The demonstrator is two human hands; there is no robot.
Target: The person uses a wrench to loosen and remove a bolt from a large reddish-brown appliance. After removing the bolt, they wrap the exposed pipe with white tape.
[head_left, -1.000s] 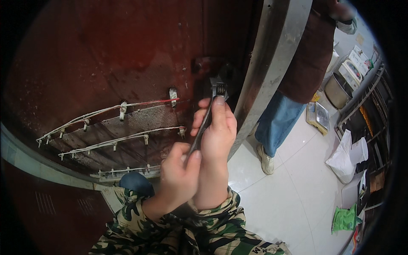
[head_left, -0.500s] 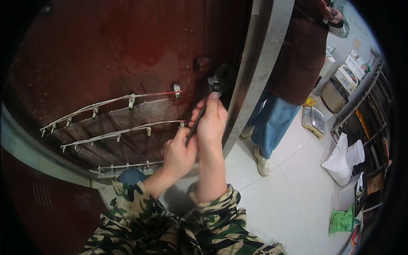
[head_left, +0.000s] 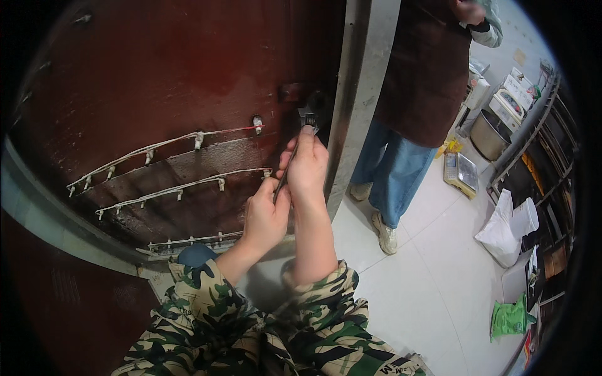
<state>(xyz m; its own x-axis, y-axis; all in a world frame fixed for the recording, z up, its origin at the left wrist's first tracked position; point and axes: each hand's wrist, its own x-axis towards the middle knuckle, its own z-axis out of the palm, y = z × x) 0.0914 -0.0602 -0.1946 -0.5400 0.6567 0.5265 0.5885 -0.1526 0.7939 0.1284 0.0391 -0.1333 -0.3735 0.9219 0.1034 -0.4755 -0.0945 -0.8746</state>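
Observation:
Both my hands grip one dark adjustable wrench (head_left: 307, 117) in front of a dark red panel (head_left: 182, 69). My right hand (head_left: 305, 168) is closed high on the handle, its thumb up by the wrench's head. Lower down, my left hand (head_left: 266, 216) wraps round the end of the handle. The wrench's jaws sit against a dark fitting near the panel's right side; what they grip is too dark to make out. To the left of my hands, white wires (head_left: 160, 145) run in rows between pale terminals on the panel.
A metal post (head_left: 362, 94) stands close to the right of my hands. Beyond it is a person in a dark apron (head_left: 421, 75) and jeans. Farther right are a scale (head_left: 461, 174), a metal pot (head_left: 490, 135), a white bag (head_left: 500, 232), a green package (head_left: 509, 318) and a dark rack (head_left: 539, 163).
My view has shifted slightly, so the panel and post appear farther left. Both hands keep hold of the wrench, with little visible change in its angle.

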